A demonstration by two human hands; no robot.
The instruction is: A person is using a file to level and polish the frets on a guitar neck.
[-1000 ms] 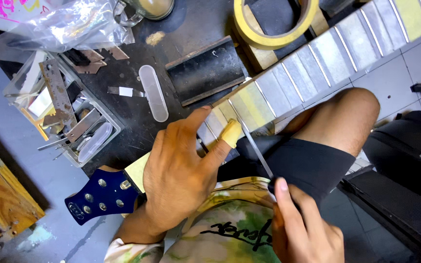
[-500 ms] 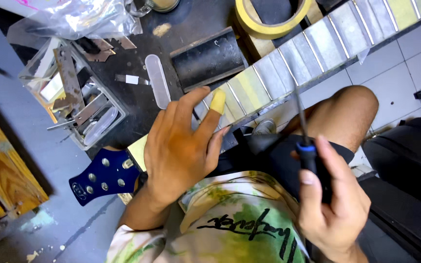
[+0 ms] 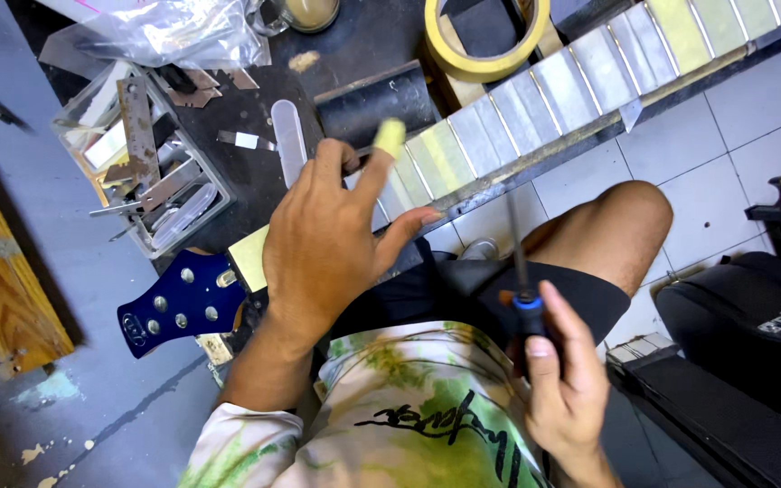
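Gripping slim metal-shafted tool (image 3: pixel 519 271), right hand (image 3: pixel 564 380); left hand (image 3: pixel 332 244) on taped fretboard (image 3: pixel 535 108).

White tiled floor (image 3: pixel 752 136), dark workbench (image 3: pixel 372 36), perhaps wooden panel (image 3: pixel 2 298)

A person seen from above wears a tie-dye shirt (image 3: pixel 390 416) in white, pale green and yellow, with a black scrawled print across the front, and sleeves reaching the forearms. Black shorts (image 3: pixel 499 289) end above a bare knee. Both hands are bare, the left hand (image 3: pixel 332 235) with yellow tape (masking-type) wrapped around one fingertip, the right hand (image 3: pixel 562 380) unadorned.
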